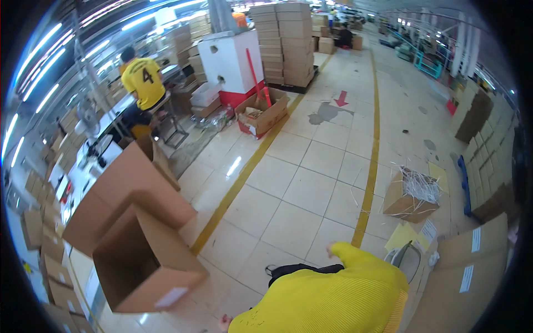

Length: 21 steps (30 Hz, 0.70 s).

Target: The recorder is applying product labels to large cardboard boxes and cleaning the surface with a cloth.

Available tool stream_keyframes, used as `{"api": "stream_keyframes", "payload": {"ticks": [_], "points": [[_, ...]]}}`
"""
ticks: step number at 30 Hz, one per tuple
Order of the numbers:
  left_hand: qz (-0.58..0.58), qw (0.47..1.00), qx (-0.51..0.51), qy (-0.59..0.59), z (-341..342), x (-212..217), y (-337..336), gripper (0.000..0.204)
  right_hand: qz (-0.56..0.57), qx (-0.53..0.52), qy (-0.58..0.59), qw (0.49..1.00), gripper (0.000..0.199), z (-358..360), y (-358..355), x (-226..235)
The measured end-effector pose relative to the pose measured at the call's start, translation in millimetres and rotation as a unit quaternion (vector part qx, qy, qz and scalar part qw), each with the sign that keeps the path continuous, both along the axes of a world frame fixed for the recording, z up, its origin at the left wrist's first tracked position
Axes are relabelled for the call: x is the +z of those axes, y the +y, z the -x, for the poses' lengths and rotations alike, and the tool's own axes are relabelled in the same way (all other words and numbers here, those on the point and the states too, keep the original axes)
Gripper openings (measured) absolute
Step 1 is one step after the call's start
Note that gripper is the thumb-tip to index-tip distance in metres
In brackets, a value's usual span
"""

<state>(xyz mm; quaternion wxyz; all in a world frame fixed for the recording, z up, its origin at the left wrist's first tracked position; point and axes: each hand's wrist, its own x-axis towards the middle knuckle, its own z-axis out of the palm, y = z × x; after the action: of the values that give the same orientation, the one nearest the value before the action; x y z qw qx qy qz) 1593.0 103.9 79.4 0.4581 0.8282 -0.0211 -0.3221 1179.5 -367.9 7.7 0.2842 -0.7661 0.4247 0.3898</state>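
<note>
My right hand [331, 249] shows small at the end of a yellow sleeve [366, 263], over the tiled floor. Nothing can be seen in it, and its fingers are too small and blurred to read. My left hand [225, 322] is low near the bottom edge, partly cut off by my yellow top, its fingers unclear. An open, tilted cardboard box [130, 261] is the thing nearest my left hand, a little way off to its left. A dark cloth-like thing [305, 270] lies along the front of my top.
Behind the tilted box stands a large cardboard sheet [130, 188]. Stacked cartons [466, 272] line the right. A box of shredded paper [413, 194] sits beyond the right yellow line [369, 205]. Ahead, a box with a red-handled tool [264, 114] stands near a seated worker [145, 83].
</note>
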Motion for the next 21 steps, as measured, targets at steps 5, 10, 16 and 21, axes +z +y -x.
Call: {"api": "stream_keyframes", "payload": {"ticks": [5, 10, 16, 21], "points": [[-0.047, 0.997, -0.04, 0.051, -127, 3, -90, 0.041, 0.111, 0.004, -0.222, 0.969, 0.041, -289, -94, 142], [-0.032, 0.995, 0.021, 0.092, -212, 2, -86, 0.041, 0.119, 0.173, -0.348, 0.914, 0.048, -550, -137, 224], [-0.061, 0.965, 0.188, 0.172, -272, 25, -72, 0.042, 0.041, 0.16, -0.435, 0.885, 0.041, -760, -152, 284], [-0.028, 0.932, 0.314, 0.182, -375, 49, -79, 0.042, 0.019, 0.236, -0.524, 0.818, 0.039, -930, -152, 355]]}}
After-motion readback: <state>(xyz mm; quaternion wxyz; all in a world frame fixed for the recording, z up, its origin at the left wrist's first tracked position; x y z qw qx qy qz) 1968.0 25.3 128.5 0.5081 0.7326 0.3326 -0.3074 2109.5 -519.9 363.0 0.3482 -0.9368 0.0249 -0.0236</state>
